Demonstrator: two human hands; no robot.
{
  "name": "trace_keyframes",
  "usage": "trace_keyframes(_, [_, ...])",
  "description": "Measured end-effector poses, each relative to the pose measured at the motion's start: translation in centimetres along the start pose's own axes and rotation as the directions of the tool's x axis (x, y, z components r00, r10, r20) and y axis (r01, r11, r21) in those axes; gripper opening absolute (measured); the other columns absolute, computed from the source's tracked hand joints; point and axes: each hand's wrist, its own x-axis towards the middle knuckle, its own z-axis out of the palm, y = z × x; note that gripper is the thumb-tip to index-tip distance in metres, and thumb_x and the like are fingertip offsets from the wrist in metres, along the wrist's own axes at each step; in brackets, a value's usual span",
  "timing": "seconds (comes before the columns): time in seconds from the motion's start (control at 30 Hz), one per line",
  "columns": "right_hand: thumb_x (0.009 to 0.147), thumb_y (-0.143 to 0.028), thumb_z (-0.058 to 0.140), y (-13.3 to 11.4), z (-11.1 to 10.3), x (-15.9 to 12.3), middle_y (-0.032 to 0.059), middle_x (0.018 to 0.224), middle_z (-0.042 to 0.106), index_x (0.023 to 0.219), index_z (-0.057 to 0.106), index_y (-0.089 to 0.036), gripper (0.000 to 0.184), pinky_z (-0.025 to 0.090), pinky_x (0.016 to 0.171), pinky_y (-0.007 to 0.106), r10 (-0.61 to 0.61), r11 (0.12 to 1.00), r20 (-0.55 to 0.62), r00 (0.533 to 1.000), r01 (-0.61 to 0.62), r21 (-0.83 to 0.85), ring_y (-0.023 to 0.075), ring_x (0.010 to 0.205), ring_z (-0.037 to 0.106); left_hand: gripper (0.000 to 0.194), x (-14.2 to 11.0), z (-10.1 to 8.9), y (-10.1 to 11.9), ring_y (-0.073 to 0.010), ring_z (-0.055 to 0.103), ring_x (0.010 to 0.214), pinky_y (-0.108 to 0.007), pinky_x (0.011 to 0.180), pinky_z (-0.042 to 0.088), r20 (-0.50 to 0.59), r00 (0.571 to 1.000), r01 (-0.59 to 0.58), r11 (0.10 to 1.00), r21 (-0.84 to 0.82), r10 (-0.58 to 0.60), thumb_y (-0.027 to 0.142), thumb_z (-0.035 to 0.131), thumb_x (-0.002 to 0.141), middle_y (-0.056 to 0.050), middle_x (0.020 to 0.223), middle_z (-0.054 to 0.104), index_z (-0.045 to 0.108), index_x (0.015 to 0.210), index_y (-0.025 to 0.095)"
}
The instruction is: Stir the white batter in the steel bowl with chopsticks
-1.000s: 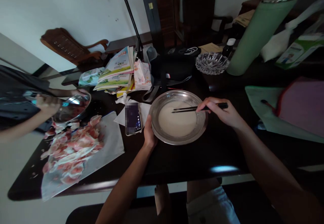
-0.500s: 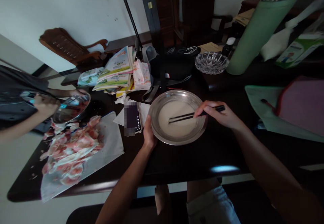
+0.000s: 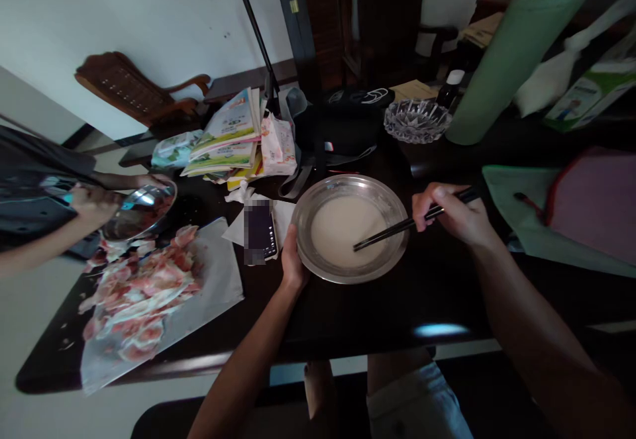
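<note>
A wide metal bowl (image 3: 392, 194) stands on the dark table, holding a pale, creamy liquid (image 3: 342, 224). My left hand (image 3: 293, 260) grips the bowl's left rim, its thumb on the near-left edge and the other fingers hidden beneath. Closed around a pair of black chopsticks (image 3: 392, 230), my right hand (image 3: 450, 214) is just right of the bowl. The chopsticks slant down to the left over the rim, close together, with their tips at the liquid's surface. Left of the bowl, a phone (image 3: 261, 230) rests on white paper.
At left, a co-worker's hand (image 3: 92, 206) holds a tool at another metal bowl (image 3: 171, 204). Pinkish peelings (image 3: 149, 280) lie on a plastic sheet (image 3: 218, 267). Behind are stacked books (image 3: 228, 128), a tissue pack (image 3: 278, 144), a glass dish (image 3: 417, 121) and a green flask (image 3: 517, 61).
My right hand has moved right, away from over the bowl's rim. The chopsticks' tips have come together and shifted right and slightly down. My left hand stays on the rim.
</note>
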Motion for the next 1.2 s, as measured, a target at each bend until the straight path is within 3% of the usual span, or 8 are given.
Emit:
trace_keyframes(0.13, [0.101, -0.051, 0.055, 0.1, 1.4, 0.0, 0.0051, 0.077, 0.076, 0.079, 0.078, -0.022, 0.043, 0.05, 0.062, 0.029, 0.021, 0.995, 0.167, 0.986, -0.005, -0.099, 0.0166, 0.07, 0.067, 0.041, -0.1, 0.1, 0.1, -0.0321, 0.068, 0.125, -0.041, 0.11, 0.053, 0.019, 1.0, 0.002, 1.0, -0.01, -0.002, 0.057, 0.074, 0.081, -0.006, 0.109, 0.081, 0.076, 0.097, 0.02])
trace_keyframes(0.23, [0.101, -0.05, 0.055, 0.2, 2.1, 0.3, 0.0045, 0.086, 0.079, 0.086, 0.08, -0.024, 0.039, 0.054, 0.075, 0.03, 0.003, 0.985, 0.179, 0.984, 0.027, -0.169, 0.0176, 0.081, 0.072, 0.039, -0.1, 0.1, 0.1, -0.0312, 0.068, 0.124, -0.04, 0.109, 0.054, 0.025, 1.0, -0.005, 1.0, -0.008, 0.006, 0.056, 0.073, 0.083, -0.005, 0.109, 0.081, 0.076, 0.1, 0.021])
trace_keyframes(0.43, [0.099, -0.053, 0.057, 0.0, 1.1, 0.5, 0.0043, 0.082, 0.077, 0.082, 0.08, -0.025, 0.04, 0.053, 0.07, 0.03, -0.061, 0.967, -0.032, 0.998, 0.051, -0.251, 0.0178, 0.079, 0.071, 0.04, 0.1, 0.0, 0.1, -0.031, 0.067, 0.125, -0.039, 0.109, 0.054, 0.012, 1.0, -0.022, 1.0, -0.011, 0.022, 0.055, 0.076, 0.081, -0.006, 0.11, 0.08, 0.076, 0.1, 0.02])
trace_keyframes(0.6, [0.096, -0.054, 0.062, 0.0, -0.6, 0.5, 0.0009, 0.054, 0.066, 0.074, 0.076, -0.025, 0.04, 0.042, 0.048, 0.03, -0.078, 0.997, -0.198, 0.977, 0.072, -0.036, 0.0153, 0.05, 0.058, 0.041, 0.2, -0.1, -0.1, -0.032, 0.065, 0.128, -0.04, 0.109, 0.054, 0.006, 0.999, -0.031, 1.0, 0.003, 0.031, 0.057, 0.075, 0.081, -0.007, 0.109, 0.08, 0.076, 0.098, 0.019])
trace_keyframes(0.77, [0.099, -0.055, 0.056, -0.1, 0.0, 0.2, 0.0036, 0.058, 0.069, 0.07, 0.075, -0.022, 0.048, 0.045, 0.05, 0.03, 0.007, 1.0, 0.017, 1.0, -0.007, -0.026, 0.0161, 0.055, 0.061, 0.04, 0.1, 0.0, 0.0, -0.0315, 0.067, 0.126, -0.041, 0.111, 0.052, -0.033, 0.999, 0.002, 1.0, -0.027, -0.003, 0.054, 0.075, 0.081, -0.007, 0.109, 0.08, 0.076, 0.097, 0.017])
trace_keyframes(0.97, [0.101, -0.05, 0.056, 0.1, 2.3, 0.3, 0.0046, 0.087, 0.08, 0.087, 0.08, -0.024, 0.039, 0.057, 0.076, 0.03, 0.016, 0.987, 0.222, 0.975, 0.02, -0.158, 0.0182, 0.083, 0.073, 0.04, -0.2, 0.3, 0.2, -0.0329, 0.065, 0.128, -0.042, 0.113, 0.051, 0.0, 1.0, -0.007, 1.0, -0.019, 0.007, 0.054, 0.074, 0.082, -0.009, 0.113, 0.08, 0.076, 0.097, 0.017])
trace_keyframes(1.07, [0.101, -0.047, 0.056, 0.4, 2.3, 0.5, 0.0036, 0.093, 0.081, 0.09, 0.08, -0.025, 0.034, 0.057, 0.081, 0.031, -0.008, 0.974, 0.172, 0.985, 0.046, -0.222, 0.0185, 0.089, 0.074, 0.043, -0.1, 0.2, 0.1, -0.0322, 0.066, 0.128, -0.042, 0.112, 0.051, 0.01, 1.0, -0.014, 1.0, -0.01, 0.015, 0.056, 0.074, 0.081, -0.008, 0.113, 0.08, 0.076, 0.101, 0.018])
trace_keyframes(1.2, [0.101, -0.05, 0.055, 0.1, 1.2, 0.5, 0.0035, 0.083, 0.078, 0.081, 0.08, -0.025, 0.041, 0.054, 0.069, 0.03, -0.064, 0.957, -0.014, 0.998, 0.057, -0.286, 0.0174, 0.078, 0.07, 0.043, 0.0, 0.1, 0.0, -0.0321, 0.067, 0.126, -0.042, 0.109, 0.053, 0.009, 1.0, -0.012, 1.0, 0.006, 0.012, 0.057, 0.073, 0.081, -0.007, 0.107, 0.081, 0.075, 0.1, 0.019])
